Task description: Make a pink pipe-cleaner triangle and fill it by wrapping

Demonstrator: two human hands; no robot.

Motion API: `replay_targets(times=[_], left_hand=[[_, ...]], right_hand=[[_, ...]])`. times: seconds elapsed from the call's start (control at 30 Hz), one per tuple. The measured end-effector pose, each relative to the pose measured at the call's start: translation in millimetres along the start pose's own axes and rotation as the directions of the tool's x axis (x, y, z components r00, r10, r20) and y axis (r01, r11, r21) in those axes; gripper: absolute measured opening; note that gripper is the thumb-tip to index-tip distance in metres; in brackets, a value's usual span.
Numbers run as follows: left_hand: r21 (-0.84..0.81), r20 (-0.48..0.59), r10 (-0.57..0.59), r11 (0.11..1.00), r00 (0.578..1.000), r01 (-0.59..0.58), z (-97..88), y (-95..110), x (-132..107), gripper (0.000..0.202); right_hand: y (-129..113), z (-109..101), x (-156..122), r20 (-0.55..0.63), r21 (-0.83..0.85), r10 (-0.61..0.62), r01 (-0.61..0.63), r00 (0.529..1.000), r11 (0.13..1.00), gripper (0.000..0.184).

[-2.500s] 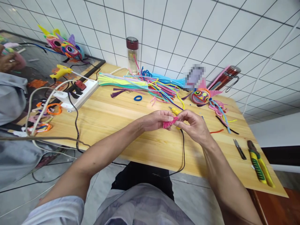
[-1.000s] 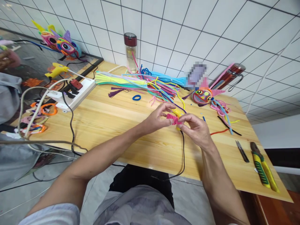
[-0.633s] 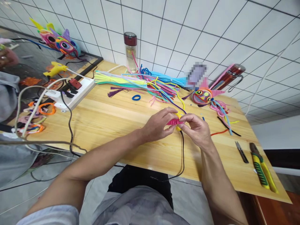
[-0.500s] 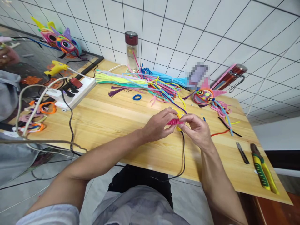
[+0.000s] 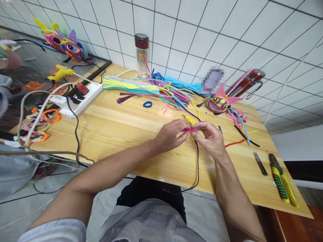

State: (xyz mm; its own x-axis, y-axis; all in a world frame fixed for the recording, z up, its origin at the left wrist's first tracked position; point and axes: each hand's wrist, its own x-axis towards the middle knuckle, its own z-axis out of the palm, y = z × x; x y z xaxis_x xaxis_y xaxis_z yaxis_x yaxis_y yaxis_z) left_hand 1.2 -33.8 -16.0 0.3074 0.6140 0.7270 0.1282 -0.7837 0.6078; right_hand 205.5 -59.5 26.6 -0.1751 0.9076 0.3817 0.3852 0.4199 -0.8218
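My left hand [image 5: 170, 135] and my right hand [image 5: 210, 137] meet over the middle of the table, both closed in a pinch. Between their fingertips is a small bright pink piece of pipe cleaner [image 5: 186, 130], partly covered by the fingers. Right behind and beneath it lies a yellow-handled tool [image 5: 190, 120] with a thin metal tip, like a soldering iron. Its black cord [image 5: 198, 164] runs toward the table's front edge. A blue pipe-cleaner ring [image 5: 147, 104] rests farther back on the wood.
Behind the hands lies a heap of coloured pipe cleaners [image 5: 136, 85]. A colourful mask [image 5: 218, 103], snips [image 5: 260, 163] and pliers [image 5: 280, 179] are on the right. At left are a power strip [image 5: 83, 101], a yellow glue gun [image 5: 62, 72] and another person's sleeve [image 5: 5, 97].
The pink piece has turned between my fingers, so its wide ridged face now shows as a thin strip. My hands stay in nearly the same place.
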Motion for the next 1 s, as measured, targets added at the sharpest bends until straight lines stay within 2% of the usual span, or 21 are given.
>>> replay_targets(times=[0.17, 0.4, 0.53, 0.67, 0.83, 1.0], left_hand=[[-0.032, -0.015, -0.037, 0.999, 0.999, 0.037, -1.0, 0.4, -1.0, 0.013], [-0.192, 0.056, -0.223, 0.954, 0.973, 0.23, -2.4, 3.3, 1.4, 0.017], [-0.195, 0.083, -0.294, 0.932, 0.952, 0.305, -2.9, 4.8, 4.0, 0.017], [-0.185, 0.058, -0.235, 0.953, 0.97, 0.242, -3.0, 3.9, 3.4, 0.017], [-0.086, -0.028, -0.083, 0.993, 0.996, 0.08, -0.6, 1.2, 1.3, 0.018], [-0.042, -0.084, 0.044, 0.998, 0.995, -0.048, -0.1, 1.3, 0.6, 0.018]], right_hand=[[0.7, 1.3, 0.0, -0.024, -0.007, 0.006, -0.006, 1.0, 1.0, 0.023], [-1.1, 2.0, 1.1, -0.062, -0.023, 0.02, -0.022, 0.998, 1.0, 0.024], [-2.1, 2.5, 1.8, -0.063, -0.03, 0.036, -0.038, 0.997, 0.999, 0.024], [-0.5, 3.1, 1.1, -0.066, -0.021, 0.041, -0.043, 0.997, 0.999, 0.025], [3.0, 2.9, -1.1, -0.099, -0.013, 0.02, -0.021, 0.995, 1.0, 0.033], [3.4, 0.2, -3.3, -0.071, -0.042, -0.034, 0.031, 0.997, 0.999, 0.025]])
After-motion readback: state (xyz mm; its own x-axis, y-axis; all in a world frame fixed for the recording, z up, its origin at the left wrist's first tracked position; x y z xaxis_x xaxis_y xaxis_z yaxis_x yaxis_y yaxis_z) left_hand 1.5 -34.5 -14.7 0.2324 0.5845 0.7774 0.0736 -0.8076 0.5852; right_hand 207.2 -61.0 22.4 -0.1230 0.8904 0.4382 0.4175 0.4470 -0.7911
